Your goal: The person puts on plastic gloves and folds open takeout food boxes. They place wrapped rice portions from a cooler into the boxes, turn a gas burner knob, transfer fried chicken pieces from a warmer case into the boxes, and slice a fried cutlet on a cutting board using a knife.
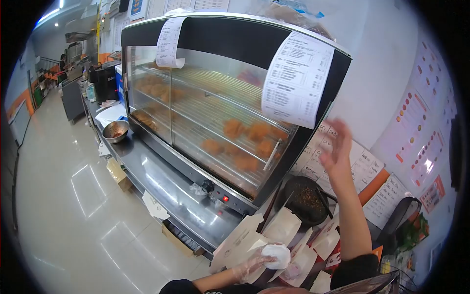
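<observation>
My left hand [250,263], in a clear plastic glove, is closed round a small white rounded bundle [277,257] above open takeaway boxes. The bundle looks like paper, and its contents are hidden. Beneath and beside it stand the open cardboard takeaway boxes [283,227], some with printed marks. My right hand [338,149] is bare and raised beside the right end of the glass warming cabinet [215,98], fingers spread and slightly blurred. Nothing shows in it. Near its fingers hangs a long printed receipt [297,78], apart from the hand as far as I can see.
Fried pieces [245,132] lie on racks behind the cabinet's glass. A black stone mortar [307,200] with dark red contents stands right of the cabinet. A steel bowl [116,131] sits at the left on the steel counter [181,206]. A second receipt [170,43] hangs at the upper left.
</observation>
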Demonstrator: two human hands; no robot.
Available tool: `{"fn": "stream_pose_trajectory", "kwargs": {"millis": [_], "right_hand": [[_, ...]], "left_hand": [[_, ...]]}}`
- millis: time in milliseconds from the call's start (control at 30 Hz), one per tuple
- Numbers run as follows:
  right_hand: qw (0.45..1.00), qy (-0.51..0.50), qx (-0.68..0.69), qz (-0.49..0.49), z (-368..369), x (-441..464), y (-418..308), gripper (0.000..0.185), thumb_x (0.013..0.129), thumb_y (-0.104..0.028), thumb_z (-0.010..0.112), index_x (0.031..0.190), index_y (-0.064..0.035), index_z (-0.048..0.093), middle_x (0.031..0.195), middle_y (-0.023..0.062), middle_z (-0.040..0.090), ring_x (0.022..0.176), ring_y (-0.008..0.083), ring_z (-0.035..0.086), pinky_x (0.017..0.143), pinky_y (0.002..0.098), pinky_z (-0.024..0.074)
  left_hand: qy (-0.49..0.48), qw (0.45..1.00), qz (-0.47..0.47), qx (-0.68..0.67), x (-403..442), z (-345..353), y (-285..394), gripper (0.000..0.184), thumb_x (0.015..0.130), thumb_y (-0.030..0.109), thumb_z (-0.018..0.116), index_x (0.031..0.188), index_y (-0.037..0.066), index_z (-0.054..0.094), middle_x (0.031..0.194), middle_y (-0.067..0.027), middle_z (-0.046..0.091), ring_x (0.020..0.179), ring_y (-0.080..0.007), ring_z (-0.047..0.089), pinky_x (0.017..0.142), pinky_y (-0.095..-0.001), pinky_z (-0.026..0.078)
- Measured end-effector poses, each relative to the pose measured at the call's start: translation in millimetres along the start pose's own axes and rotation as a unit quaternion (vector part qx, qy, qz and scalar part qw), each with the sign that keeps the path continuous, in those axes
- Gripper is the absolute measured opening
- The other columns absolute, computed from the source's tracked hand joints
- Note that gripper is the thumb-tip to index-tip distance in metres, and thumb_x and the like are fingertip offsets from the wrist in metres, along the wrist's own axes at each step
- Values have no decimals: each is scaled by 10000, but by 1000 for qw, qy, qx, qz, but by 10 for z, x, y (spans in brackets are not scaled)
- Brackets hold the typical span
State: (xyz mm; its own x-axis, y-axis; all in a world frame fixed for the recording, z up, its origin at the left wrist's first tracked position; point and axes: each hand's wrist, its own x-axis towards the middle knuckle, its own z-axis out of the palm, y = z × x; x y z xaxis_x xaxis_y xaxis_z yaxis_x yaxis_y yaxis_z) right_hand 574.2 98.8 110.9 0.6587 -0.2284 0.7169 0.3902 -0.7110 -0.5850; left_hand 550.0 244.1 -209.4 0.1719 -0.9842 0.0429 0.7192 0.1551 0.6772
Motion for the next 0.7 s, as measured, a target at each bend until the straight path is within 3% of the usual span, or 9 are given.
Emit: {"fn": "stream_pose_trajectory", "kwargs": {"millis": [67, 133, 167, 233, 267, 333, 367, 500, 700], "right_hand": [[989, 35, 14, -144, 114, 344, -9, 987, 694, -561, 688, 1375, -66, 174, 1369, 161, 250, 1271, 300, 261, 985, 436, 353], [984, 44, -92, -146, 258, 574, -33, 918, 757, -370, 707, 1391, -95, 102, 1332, 216, 335, 1224, 297, 379, 974, 429, 376], [984, 48, -95, -146, 393, 602, -107, 918, 757, -370, 707, 1391, -95, 102, 1332, 216, 335, 1224, 297, 379, 974, 429, 376], [989, -2, 151, -7, 666, 640, -279, 786, 795, -90, 654, 1389, -117, 141, 1221, 241, 468, 1097, 284, 529, 904, 388, 454], [989, 1, 150, -6, 708, 652, -310, 786, 795, -90, 654, 1389, -117, 141, 1221, 241, 468, 1097, 284, 529, 904, 388, 454], [986, 46, 154, 53, 756, 670, -330, 756, 780, 112, 550, 1384, -125, 161, 1120, 241, 547, 969, 258, 611, 804, 325, 516], [987, 52, 148, 30, 754, 683, -256, 734, 792, 103, 543, 1382, -124, 169, 1143, 243, 528, 1004, 253, 595, 752, 299, 535], [992, 58, 116, 2, 709, 694, -123, 728, 794, 100, 542, 1380, -124, 173, 1141, 241, 527, 1003, 256, 595, 755, 302, 536], [991, 65, 115, 12, 669, 674, -195, 706, 799, 96, 534, 1374, -114, 185, 1129, 245, 533, 994, 260, 601, 730, 295, 545]], "left_hand": [[-11, 1000, 2, 4, 1, 0, 30, 663, 695, 124, 728, 1286, 61, 436, 1175, -94, 551, 1082, -195, 535, 918, -322, 445], [-20, 1000, -2, -9, 7, -11, 19, 668, 698, 134, 727, 1291, 57, 429, 1175, -94, 550, 1085, -192, 531, 919, -319, 442], [-24, 999, -6, -26, -1, -15, 15, 674, 701, 144, 726, 1296, 54, 423, 1175, -94, 549, 1088, -190, 527, 920, -316, 438], [-16, 1000, -24, -2, -18, -8, 52, 677, 707, 157, 721, 1302, 52, 416, 1174, -92, 549, 1088, -187, 525, 916, -312, 437], [-6, 999, -39, 19, -37, 10, 86, 680, 713, 170, 716, 1307, 51, 409, 1173, -89, 550, 1089, -184, 523, 911, -307, 436], [-6, 999, -38, 11, -76, 63, 135, 674, 719, 178, 710, 1309, 53, 408, 1174, -87, 548, 1085, -182, 524, 905, -302, 438], [-4, 999, -32, 3, -89, 85, 164, 668, 725, 185, 703, 1310, 56, 407, 1176, -85, 547, 1082, -180, 525, 898, -297, 439], [21, 996, -82, 24, -92, 97, 188, 660, 728, 208, 700, 1303, 60, 410, 1172, -82, 547, 1073, -185, 529, 904, -302, 434], [42, 997, -48, -52, -66, 186, 56, 636, 719, 111, 707, 1283, 57, 417, 1136, -81, 549, 1052, -190, 529, 919, -319, 436]]}}
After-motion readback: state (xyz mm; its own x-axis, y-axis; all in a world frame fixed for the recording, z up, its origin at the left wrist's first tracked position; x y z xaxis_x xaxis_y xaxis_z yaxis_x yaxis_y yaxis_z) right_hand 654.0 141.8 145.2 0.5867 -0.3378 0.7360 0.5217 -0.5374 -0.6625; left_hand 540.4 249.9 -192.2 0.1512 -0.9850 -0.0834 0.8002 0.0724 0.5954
